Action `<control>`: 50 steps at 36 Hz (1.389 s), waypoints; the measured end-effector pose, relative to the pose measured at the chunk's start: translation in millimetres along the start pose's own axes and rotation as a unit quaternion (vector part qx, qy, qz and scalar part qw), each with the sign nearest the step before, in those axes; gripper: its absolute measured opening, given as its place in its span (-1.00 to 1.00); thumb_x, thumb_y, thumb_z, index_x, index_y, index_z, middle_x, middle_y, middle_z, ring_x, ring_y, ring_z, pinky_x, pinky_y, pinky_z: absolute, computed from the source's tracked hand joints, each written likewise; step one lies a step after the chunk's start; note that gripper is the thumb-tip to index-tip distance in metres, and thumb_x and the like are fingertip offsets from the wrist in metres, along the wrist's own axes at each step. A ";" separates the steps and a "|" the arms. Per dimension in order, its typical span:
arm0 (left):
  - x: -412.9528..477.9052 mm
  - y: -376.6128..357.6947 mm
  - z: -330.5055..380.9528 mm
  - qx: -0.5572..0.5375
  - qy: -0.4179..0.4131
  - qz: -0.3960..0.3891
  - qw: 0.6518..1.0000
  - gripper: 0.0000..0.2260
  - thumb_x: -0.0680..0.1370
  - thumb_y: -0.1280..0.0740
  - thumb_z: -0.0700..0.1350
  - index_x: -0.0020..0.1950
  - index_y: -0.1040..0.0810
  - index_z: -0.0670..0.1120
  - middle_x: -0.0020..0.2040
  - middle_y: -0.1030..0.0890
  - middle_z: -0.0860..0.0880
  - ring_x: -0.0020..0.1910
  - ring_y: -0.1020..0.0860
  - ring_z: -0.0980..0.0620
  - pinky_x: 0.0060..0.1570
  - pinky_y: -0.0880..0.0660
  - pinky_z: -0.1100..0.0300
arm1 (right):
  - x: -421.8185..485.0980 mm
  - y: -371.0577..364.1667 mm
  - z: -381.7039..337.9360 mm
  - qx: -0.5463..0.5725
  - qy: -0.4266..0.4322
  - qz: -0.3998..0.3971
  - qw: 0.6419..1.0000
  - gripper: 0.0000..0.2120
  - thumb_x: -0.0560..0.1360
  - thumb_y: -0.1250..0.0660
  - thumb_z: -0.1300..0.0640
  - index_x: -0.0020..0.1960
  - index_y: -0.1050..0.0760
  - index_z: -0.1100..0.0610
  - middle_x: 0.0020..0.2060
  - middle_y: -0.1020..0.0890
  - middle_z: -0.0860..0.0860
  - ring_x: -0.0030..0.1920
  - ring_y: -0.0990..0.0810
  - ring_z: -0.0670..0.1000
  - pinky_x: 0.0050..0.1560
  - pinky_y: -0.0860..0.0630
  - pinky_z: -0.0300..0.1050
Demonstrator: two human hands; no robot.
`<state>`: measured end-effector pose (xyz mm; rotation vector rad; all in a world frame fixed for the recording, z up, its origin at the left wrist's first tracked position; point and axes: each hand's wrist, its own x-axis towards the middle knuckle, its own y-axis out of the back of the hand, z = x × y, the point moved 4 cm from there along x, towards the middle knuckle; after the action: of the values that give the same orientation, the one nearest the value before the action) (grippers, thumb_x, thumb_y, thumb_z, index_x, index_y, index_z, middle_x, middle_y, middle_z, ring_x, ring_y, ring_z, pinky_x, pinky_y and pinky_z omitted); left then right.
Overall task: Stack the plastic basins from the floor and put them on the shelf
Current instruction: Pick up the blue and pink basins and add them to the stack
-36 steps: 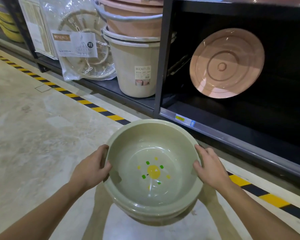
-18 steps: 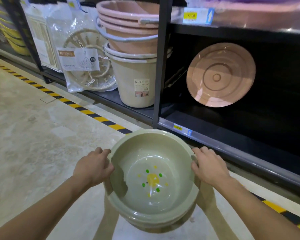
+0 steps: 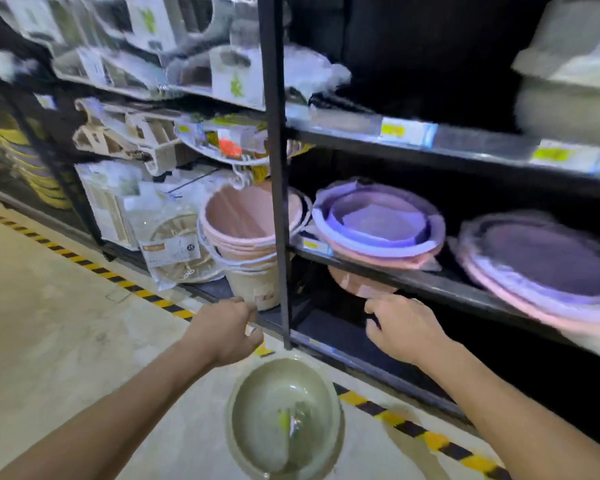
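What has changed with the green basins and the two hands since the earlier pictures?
Both hands let go of the green basins, which now sit low near the floor. The left hand and right hand rose toward the shelf, empty. The view tilted up. The pink buckets stayed in place.

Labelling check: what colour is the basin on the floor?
Pale olive green basin, with a blurred yellow mark inside; head view.
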<state>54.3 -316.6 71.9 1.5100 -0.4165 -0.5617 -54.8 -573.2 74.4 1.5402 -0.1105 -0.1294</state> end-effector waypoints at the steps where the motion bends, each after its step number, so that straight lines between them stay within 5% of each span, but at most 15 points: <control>1: -2.8 41.6 13.4 0.001 -0.007 0.001 1.000 -0.63 0.52 -0.18 0.15 0.22 -0.54 0.02 0.18 -0.60 -0.02 0.20 -0.55 -0.12 0.09 -0.51 0.05 | -7.7 39.4 7.4 0.010 -0.009 -0.002 1.000 -0.73 0.55 -0.18 0.00 0.16 -0.53 0.03 0.15 -0.61 0.04 0.17 -0.58 0.16 0.06 -0.50 0.01; 8: -23.6 306.6 118.4 -0.015 -0.081 0.013 0.997 -0.60 0.47 -0.19 0.17 0.19 -0.54 0.02 0.15 -0.64 -0.07 0.16 -0.59 -0.16 0.12 -0.51 0.02 | -63.4 286.9 64.4 0.006 -0.033 0.013 0.999 -0.75 0.55 -0.19 0.00 0.15 -0.50 0.05 0.18 -0.61 0.07 0.18 -0.59 0.19 -0.01 -0.46 0.02; 15: -47.1 422.8 208.3 -0.007 -0.152 0.063 0.986 -0.69 0.42 -0.15 0.17 -0.01 -0.52 0.03 -0.02 -0.65 -0.01 0.00 -0.60 -0.14 -0.03 -0.55 0.02 | -141.6 403.5 124.5 0.027 -0.069 0.047 0.996 -0.89 0.51 -0.21 0.01 -0.08 -0.46 0.02 0.01 -0.65 0.08 -0.01 -0.58 0.19 -0.14 -0.41 -0.02; 19: -58.2 429.8 260.8 0.028 -0.187 0.077 0.979 -0.82 0.52 -0.23 0.07 -0.02 -0.50 -0.01 -0.07 -0.60 -0.03 -0.06 -0.55 -0.14 -0.15 -0.45 0.09 | -186.3 422.2 154.0 0.026 -0.107 0.056 0.992 -0.80 0.51 -0.21 0.00 0.04 -0.52 0.06 0.02 -0.65 0.08 0.01 -0.59 0.21 -0.12 -0.45 -0.02; 26: -61.3 426.1 337.8 0.019 -0.278 0.081 0.957 -0.70 0.54 -0.25 0.08 0.22 -0.54 0.04 0.15 -0.60 -0.01 0.16 -0.56 -0.11 -0.07 -0.40 0.09 | -256.5 426.5 196.6 0.017 -0.203 0.046 0.978 -0.81 0.52 -0.22 0.04 0.04 -0.52 0.08 -0.05 -0.62 0.06 -0.08 -0.58 0.14 -0.16 -0.43 -0.04; 35: -65.3 433.1 411.1 0.005 -0.444 0.049 0.894 -0.77 0.52 -0.21 0.11 0.00 -0.56 0.03 -0.03 -0.66 0.02 -0.08 -0.55 -0.08 -0.04 -0.54 0.06 | -344.4 430.2 198.6 0.000 -0.370 0.053 0.928 -0.84 0.55 -0.20 -0.01 -0.03 -0.43 0.08 -0.01 -0.60 0.10 0.02 -0.60 0.20 -0.09 -0.44 0.00; 39: -78.1 430.9 431.7 0.005 -0.529 0.012 0.848 -0.85 0.49 -0.16 0.12 -0.17 -0.47 0.13 -0.11 -0.62 0.06 -0.12 -0.56 -0.05 -0.11 -0.53 0.08 | -389.2 429.8 169.1 0.004 -0.462 0.028 0.886 -0.71 0.58 -0.16 -0.03 0.16 -0.50 0.09 0.05 -0.60 0.09 0.05 -0.59 0.18 -0.03 -0.54 0.06; 42: -101.2 425.2 443.9 -0.002 -0.582 0.010 0.813 -0.80 0.46 -0.18 0.19 -0.04 -0.51 0.17 -0.07 -0.62 0.08 -0.11 -0.56 -0.04 -0.06 -0.54 0.08 | -426.0 425.4 134.6 0.027 -0.529 0.028 0.848 -0.72 0.55 -0.18 -0.04 0.14 -0.52 0.09 0.05 -0.60 0.08 0.09 -0.60 0.19 0.01 -0.59 0.10; 46: -149.9 409.3 458.5 0.022 -0.649 -0.008 0.761 -0.69 0.56 -0.26 0.10 0.26 -0.53 0.06 0.19 -0.62 0.02 0.16 -0.56 -0.08 0.11 -0.50 0.05 | -475.8 416.7 81.5 0.040 -0.609 0.006 0.792 -0.71 0.59 -0.16 0.01 0.23 -0.49 0.08 0.14 -0.58 0.07 0.17 -0.57 0.19 0.00 -0.55 0.05; 50: -204.6 390.0 466.4 0.022 -0.704 -0.041 0.709 -0.73 0.57 -0.27 0.11 0.23 -0.55 0.07 0.16 -0.61 0.04 0.13 -0.57 -0.05 0.10 -0.54 0.02 | -525.2 410.2 28.4 0.050 -0.676 -0.010 0.735 -0.66 0.61 -0.17 0.01 0.35 -0.46 0.05 0.21 -0.58 0.08 0.21 -0.55 0.18 0.10 -0.55 0.06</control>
<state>-349.0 -585.0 492.5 0.8455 -1.5298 -1.7669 -572.3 -510.3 490.4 1.2517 -1.2724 -1.2767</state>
